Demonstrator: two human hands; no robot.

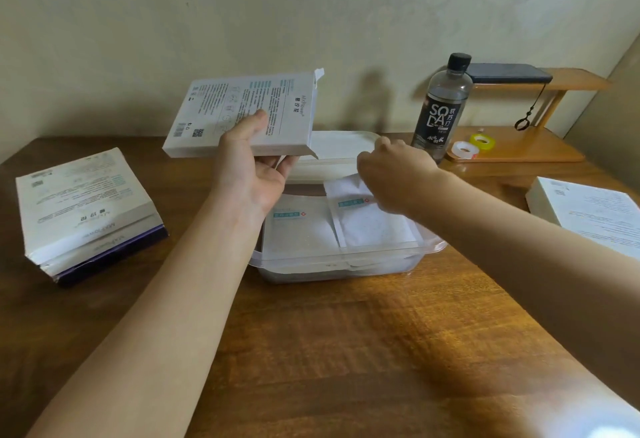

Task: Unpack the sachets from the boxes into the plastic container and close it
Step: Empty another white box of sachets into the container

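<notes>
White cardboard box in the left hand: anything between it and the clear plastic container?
Nothing but the right hand, over the white sachets inside the clear plastic container; its white lid lies behind.

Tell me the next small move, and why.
Probably the right hand should lay the right sachet flat in the container. It sits tilted beside the left sachet, and the left hand holds the box open-ended, ready for more.
</notes>
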